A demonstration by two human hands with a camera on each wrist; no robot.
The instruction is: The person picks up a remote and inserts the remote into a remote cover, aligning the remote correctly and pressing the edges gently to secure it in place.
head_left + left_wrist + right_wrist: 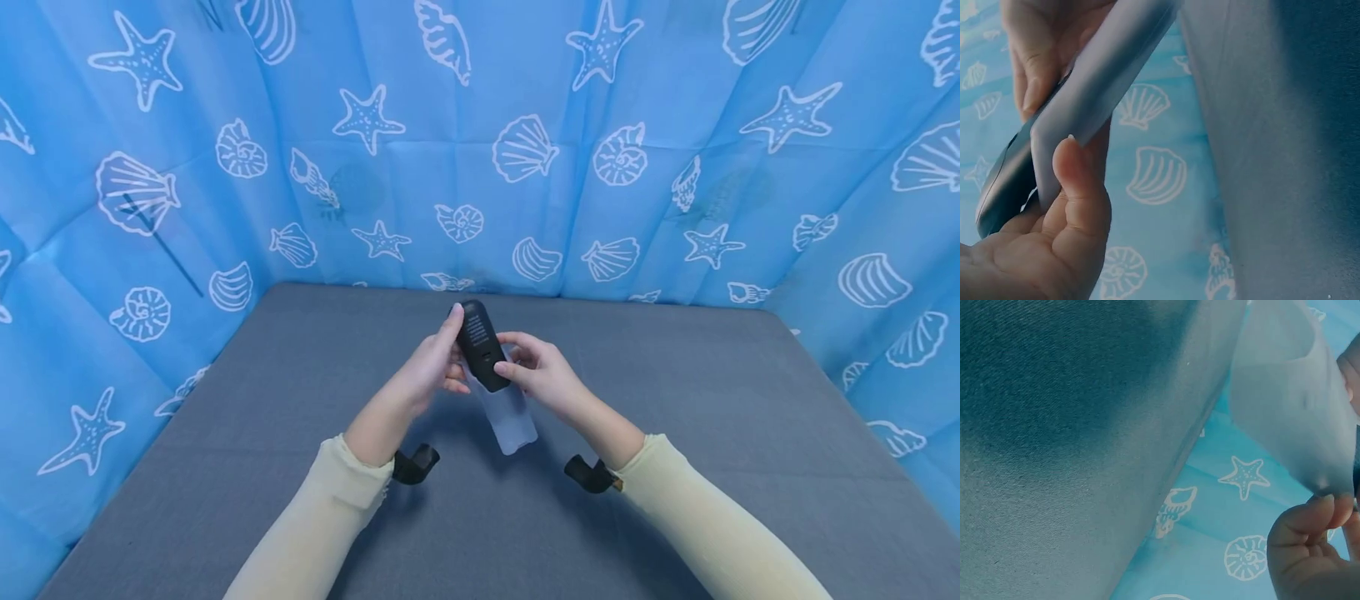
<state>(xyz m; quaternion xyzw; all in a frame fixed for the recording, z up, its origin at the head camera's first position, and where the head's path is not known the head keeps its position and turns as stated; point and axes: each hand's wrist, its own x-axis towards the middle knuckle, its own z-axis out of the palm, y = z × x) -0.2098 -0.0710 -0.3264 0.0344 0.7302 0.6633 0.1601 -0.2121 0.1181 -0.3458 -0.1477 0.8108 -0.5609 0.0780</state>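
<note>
A black remote control, with fine print on the side facing me, is partly inside a frosted translucent sleeve. My left hand holds both from the left, its thumb along the remote's upper edge. From the right, my right hand pinches the sleeve's mouth, thumb on the remote's lower part. In the left wrist view the remote sticks out past the sleeve's edge, beside curled left fingers. The right wrist view shows the sleeve's far end hanging loose and gaping, while right fingertips grip its side.
Both hands work above a grey cloth-covered table. A blue curtain with white shells and starfish stands behind it and along both sides. Black wrist mounts jut inward from both sleeve cuffs.
</note>
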